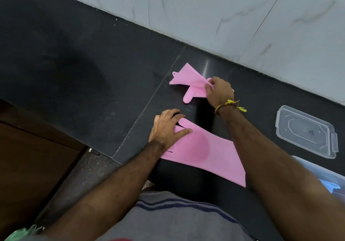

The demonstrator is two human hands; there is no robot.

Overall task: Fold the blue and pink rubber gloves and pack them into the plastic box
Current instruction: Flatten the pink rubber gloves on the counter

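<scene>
Gloves: two pink (190,84) (203,147), two hands (168,129) (219,89), one lid (306,130).

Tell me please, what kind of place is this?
Probably a home kitchen or utility area. A dark polished stone counter runs along a wall of pale marbled tiles, and a clear plastic lid lies on it near pink rubber gloves.

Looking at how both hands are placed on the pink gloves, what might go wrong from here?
The right hand pinches only an edge of the far glove, so it may slip free and unfold. The left hand merely presses the near glove, whose cuff lies near the counter edge and may slide off.
</scene>
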